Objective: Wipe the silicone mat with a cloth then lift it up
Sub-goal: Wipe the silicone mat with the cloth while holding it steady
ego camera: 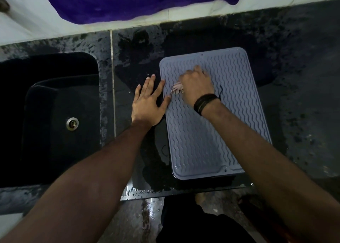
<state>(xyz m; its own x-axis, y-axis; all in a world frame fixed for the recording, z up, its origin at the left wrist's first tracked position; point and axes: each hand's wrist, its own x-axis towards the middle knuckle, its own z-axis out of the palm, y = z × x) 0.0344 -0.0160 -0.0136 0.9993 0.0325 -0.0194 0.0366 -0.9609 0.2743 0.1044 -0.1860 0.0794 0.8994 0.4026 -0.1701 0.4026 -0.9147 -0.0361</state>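
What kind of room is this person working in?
Most likely a kitchen: a dark sink with a metal drain is set into a wet black stone counter, and a grey ribbed silicone mat lies beside it.

Grey wavy-ribbed mat (211, 128), black counter (294, 58)

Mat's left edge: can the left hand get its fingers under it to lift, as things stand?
Probably yes. The left hand lies flat on the countertop beside the silicone mat, its fingers already touching that edge. Nothing sits between them; the right hand presses the cloth further in.
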